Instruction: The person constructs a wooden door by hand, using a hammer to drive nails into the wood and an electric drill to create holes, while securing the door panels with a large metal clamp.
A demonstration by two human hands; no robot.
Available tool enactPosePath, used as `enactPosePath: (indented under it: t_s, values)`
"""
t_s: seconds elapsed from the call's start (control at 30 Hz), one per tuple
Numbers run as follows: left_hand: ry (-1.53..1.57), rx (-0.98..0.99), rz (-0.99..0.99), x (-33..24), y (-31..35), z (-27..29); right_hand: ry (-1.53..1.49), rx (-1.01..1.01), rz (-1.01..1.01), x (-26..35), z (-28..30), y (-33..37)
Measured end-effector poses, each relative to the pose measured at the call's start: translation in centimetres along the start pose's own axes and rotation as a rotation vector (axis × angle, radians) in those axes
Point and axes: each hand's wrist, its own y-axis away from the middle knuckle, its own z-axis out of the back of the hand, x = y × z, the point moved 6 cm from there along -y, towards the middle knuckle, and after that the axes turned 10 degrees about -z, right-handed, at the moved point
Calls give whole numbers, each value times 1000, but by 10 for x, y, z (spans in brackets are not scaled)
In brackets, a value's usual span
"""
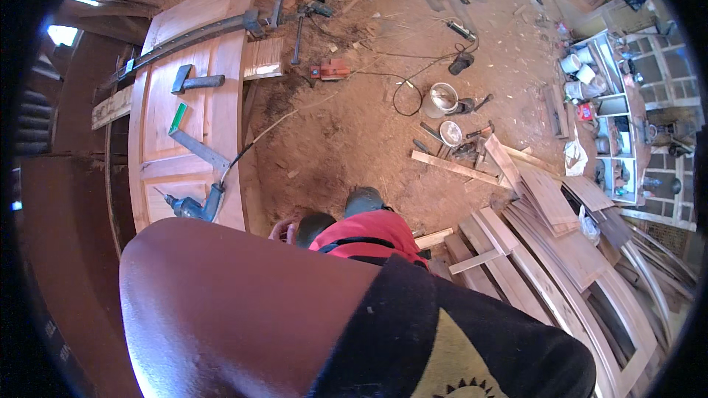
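Hands: I make out only the fingers of one hand (280, 229) past the bare arm (243, 287) — which hand, whether the two are together or apart, and what they hold, I cannot tell.
Drill: the blue drill (193, 208), nearest tool to that arm, lies on the wooden door (225, 114).
Square: the green-handled square (198, 149) lies just beyond it.
Hammer: farther up, the hammer (195, 82) lies flat — the long clamp (199, 39) crosses the door beyond.
Floor: I see a white bucket (442, 98) ahead, planks (547, 242) stacked right.

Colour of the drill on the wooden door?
The drill is blue; it shows in the head view.
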Motion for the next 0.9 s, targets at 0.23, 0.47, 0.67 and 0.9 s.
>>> enactPosePath:
  t_s: [0.23, 0.47, 0.67, 0.9]
  values:
    - [13, 309, 22, -72, -29, -65, 111, -19, 17, -3, 33, 2]
    - [229, 486, 25, -101, -85, -89, 540, -124, -367, -173, 43, 14]
    - [-76, 236, -624, -152, -169, -88, 748, -283, -1593, -325, 93, 381]
    - [230, 239, -489, -148, -345, -112, 616, -831, -2751, -68, -30, 761]
